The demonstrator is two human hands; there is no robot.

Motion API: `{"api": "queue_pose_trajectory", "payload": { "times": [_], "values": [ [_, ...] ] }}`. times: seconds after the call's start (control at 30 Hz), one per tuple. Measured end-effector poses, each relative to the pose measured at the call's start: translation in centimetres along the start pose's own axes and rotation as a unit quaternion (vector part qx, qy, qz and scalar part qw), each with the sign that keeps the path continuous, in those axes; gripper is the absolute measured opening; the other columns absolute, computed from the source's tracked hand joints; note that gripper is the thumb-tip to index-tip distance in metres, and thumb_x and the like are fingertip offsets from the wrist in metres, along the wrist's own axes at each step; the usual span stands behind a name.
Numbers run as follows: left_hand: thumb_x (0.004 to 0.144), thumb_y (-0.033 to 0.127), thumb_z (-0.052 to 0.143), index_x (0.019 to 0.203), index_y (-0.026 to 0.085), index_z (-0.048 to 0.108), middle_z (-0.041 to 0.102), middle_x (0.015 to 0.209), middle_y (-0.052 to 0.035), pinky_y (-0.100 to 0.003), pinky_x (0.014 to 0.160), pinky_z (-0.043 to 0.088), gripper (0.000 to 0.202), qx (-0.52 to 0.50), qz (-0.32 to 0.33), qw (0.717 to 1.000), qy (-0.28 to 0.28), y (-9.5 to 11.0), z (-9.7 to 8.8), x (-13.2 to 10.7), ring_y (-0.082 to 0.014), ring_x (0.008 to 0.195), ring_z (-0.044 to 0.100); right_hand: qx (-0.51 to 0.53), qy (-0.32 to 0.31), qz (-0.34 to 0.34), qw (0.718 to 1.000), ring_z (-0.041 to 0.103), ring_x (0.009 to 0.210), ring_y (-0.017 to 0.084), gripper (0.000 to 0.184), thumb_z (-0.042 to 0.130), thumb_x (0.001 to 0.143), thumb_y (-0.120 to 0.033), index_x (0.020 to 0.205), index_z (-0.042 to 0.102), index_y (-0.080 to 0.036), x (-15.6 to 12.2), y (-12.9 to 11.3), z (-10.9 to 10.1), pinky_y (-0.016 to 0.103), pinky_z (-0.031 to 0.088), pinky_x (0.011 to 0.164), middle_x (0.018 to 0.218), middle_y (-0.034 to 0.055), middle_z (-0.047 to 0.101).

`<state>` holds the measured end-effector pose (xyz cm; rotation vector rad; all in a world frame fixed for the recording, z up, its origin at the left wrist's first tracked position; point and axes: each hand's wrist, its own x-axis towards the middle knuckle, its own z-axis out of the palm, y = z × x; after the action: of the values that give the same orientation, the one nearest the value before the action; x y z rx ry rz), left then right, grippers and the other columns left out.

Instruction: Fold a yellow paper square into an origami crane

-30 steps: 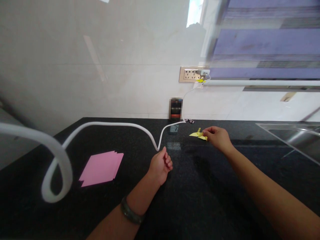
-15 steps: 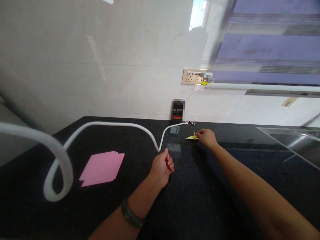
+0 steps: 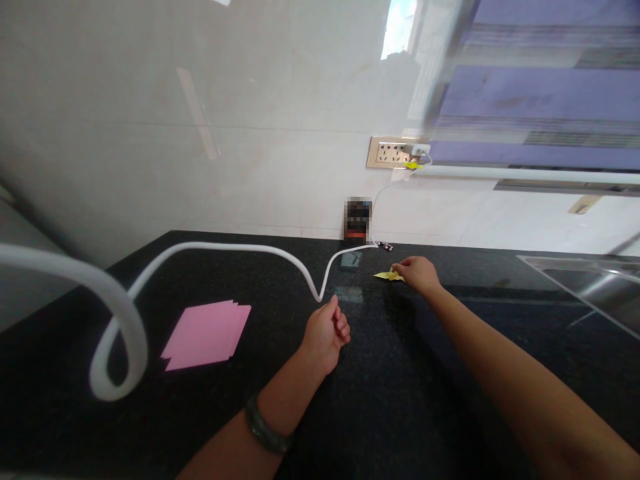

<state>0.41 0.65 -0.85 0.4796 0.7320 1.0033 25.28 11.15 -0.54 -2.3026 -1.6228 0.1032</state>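
A small yellow paper crane [image 3: 388,275] stands on the dark countertop, its pointed end toward the left. My right hand [image 3: 419,274] pinches it from the right between thumb and fingertips, which hide part of it. Closer to me, my left hand [image 3: 326,337] rests on the counter with its fingers curled in and nothing showing in them. The low bend of a thick white cable [image 3: 319,298] comes down just beyond the left thumb. Left of that hand lies a stack of pink square paper sheets [image 3: 207,335].
The black countertop [image 3: 380,413] runs to a tiled wall. A dark pixelated object [image 3: 357,220] leans there, by a small black-and-white item [image 3: 385,246]. A socket panel [image 3: 387,153] holds a white plug. At right is a metal sink [image 3: 605,287]; the white cable loops at left.
My right fingers have shifted onto the crane's upright part, now covering more of it, and it looks slightly tipped. The left hand stays put; the view has shifted slightly.
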Motion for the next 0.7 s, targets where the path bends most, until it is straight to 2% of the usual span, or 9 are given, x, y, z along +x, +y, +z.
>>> {"api": "queue_pose_trajectory", "payload": {
  "times": [0.13, 0.3, 0.4, 0.53, 0.7],
  "values": [
    [0.071, 0.044, 0.05, 0.055, 0.017, 0.031, 0.03, 0.041, 0.0068, -0.019, 0.041, 0.02, 0.036, 0.001, 0.002, 1.0, -0.001, 0.0, 0.0, 0.0, -0.0055, 0.035, 0.03, -0.013, 0.007, 0.008, 1.0, 0.061, 0.078, 0.022, 0.042, 0.04, 0.077, -0.047, 0.082, 0.068, -0.016, 0.0, 0.0, -0.6, 0.026, 0.041, 0.062, 0.08, 0.0111, 0.067],
    [0.07, 0.045, 0.05, 0.054, 0.018, 0.031, 0.03, 0.04, 0.0068, -0.019, 0.04, 0.019, 0.037, 0.0, 0.002, 1.0, 0.0, -0.1, -0.1, 0.1, -0.0054, 0.035, 0.029, -0.038, -0.023, 0.02, 0.999, 0.06, 0.082, 0.024, 0.044, 0.047, 0.072, -0.051, 0.079, 0.067, -0.013, -0.7, -0.4, -0.3, 0.027, 0.042, 0.067, 0.081, 0.0137, 0.066],
    [0.07, 0.044, 0.05, 0.054, 0.017, 0.031, 0.029, 0.04, 0.0069, -0.019, 0.04, 0.019, 0.036, -0.004, 0.005, 1.0, -0.001, -0.2, -0.2, 0.2, -0.0053, 0.035, 0.029, -0.056, -0.049, 0.025, 0.997, 0.058, 0.086, 0.022, 0.035, 0.049, 0.076, -0.043, 0.086, 0.064, -0.013, -0.9, -0.8, 0.3, 0.028, 0.043, 0.071, 0.09, 0.0126, 0.062],
    [0.07, 0.043, 0.051, 0.055, 0.017, 0.032, 0.029, 0.041, 0.007, -0.019, 0.04, 0.019, 0.035, -0.009, 0.011, 1.0, 0.003, -0.3, -0.3, 0.2, -0.0055, 0.036, 0.03, -0.084, -0.077, 0.03, 0.993, 0.054, 0.089, 0.017, 0.026, 0.046, 0.083, -0.026, 0.106, 0.05, -0.015, -0.7, -1.3, 1.0, 0.036, 0.045, 0.074, 0.107, 0.0078, 0.052],
    [0.07, 0.043, 0.051, 0.055, 0.017, 0.031, 0.029, 0.04, 0.007, -0.019, 0.04, 0.02, 0.036, -0.008, 0.014, 1.0, 0.007, -0.2, -0.2, 0.2, -0.0055, 0.036, 0.03, -0.12, -0.082, 0.023, 0.989, 0.054, 0.089, 0.018, 0.028, 0.048, 0.082, -0.026, 0.107, 0.049, -0.013, -0.3, -1.7, 1.3, 0.036, 0.045, 0.074, 0.107, 0.0091, 0.052]
  ]
}}
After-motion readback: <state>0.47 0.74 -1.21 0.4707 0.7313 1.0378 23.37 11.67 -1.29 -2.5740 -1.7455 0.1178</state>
